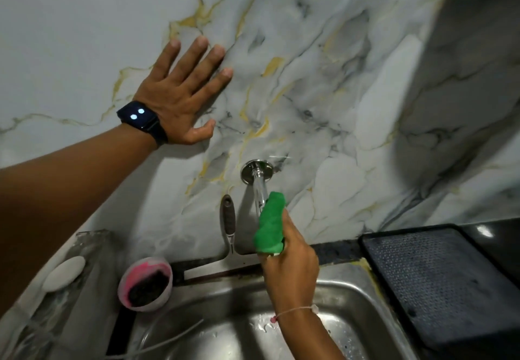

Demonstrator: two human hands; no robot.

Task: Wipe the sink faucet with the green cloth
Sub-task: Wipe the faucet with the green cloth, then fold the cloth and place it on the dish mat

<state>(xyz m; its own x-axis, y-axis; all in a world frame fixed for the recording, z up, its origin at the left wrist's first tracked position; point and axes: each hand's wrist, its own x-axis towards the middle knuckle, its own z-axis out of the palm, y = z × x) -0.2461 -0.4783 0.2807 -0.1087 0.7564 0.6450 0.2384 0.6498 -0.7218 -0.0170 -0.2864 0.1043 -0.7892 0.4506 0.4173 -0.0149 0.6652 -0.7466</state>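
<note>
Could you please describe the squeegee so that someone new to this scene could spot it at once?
Find the steel sink below the marble wall. Just left of the faucet, the squeegee leans against that wall. Unlike the pink bowl nearby, it has a dark grip and a wide flat blade.

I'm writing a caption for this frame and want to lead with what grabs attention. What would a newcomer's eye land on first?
The bright green cloth stands out first, bunched in the right hand against the chrome faucet that comes out of the wall above the steel sink. Next comes the left hand, spread flat on the marble-patterned wall at upper left, with a dark smartwatch on its wrist.
</note>
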